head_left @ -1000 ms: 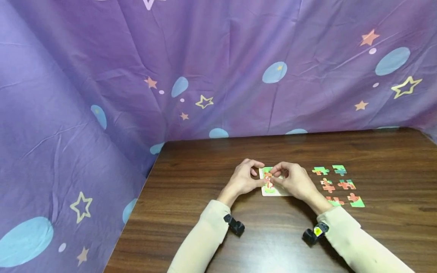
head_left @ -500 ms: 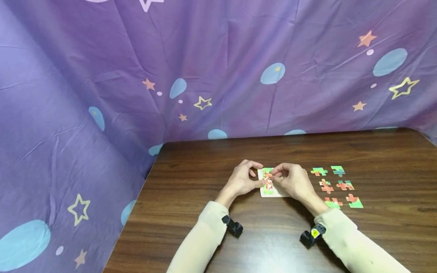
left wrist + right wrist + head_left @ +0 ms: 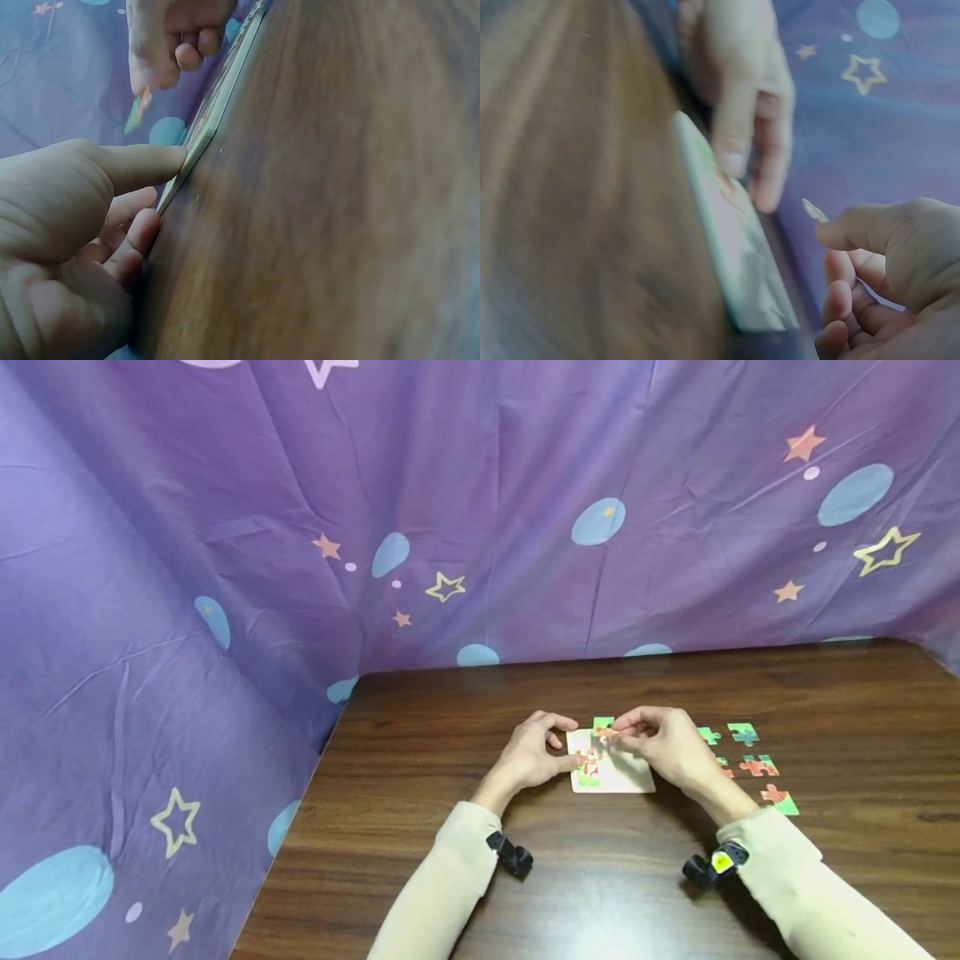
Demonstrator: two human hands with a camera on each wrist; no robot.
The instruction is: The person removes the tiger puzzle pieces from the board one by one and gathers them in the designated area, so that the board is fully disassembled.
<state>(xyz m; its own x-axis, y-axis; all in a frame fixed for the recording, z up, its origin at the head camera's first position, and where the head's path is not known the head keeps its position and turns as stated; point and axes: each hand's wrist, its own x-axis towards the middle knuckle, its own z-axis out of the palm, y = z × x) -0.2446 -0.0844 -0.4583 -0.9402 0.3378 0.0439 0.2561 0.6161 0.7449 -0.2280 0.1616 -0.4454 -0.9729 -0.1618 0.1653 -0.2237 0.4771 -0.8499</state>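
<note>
A white puzzle board (image 3: 627, 777) lies on the table. My left hand (image 3: 534, 750) holds its left side, thumb on the near part and fingertips at the far corner. Beside that thumb, a red, white and green puzzle piece (image 3: 588, 774) sits on the board. Over the board's far edge, my right hand (image 3: 667, 745) pinches a green and orange puzzle piece (image 3: 603, 725) between thumb and fingers. The left wrist view has this pinched piece (image 3: 135, 117) raised off the board, and the right wrist view shows it edge-on.
Loose puzzle pieces lie right of the board, among them a green-blue one (image 3: 743, 733), a red one (image 3: 759, 766) and a red-green one (image 3: 782, 798). My right hand and forearm partly hide others. A purple star-patterned curtain (image 3: 480, 510) hangs behind the wooden table (image 3: 420, 727).
My right hand has picked the green and orange piece off the board's far left part and moved it up, back and slightly right. The left hand keeps its place on the board.
</note>
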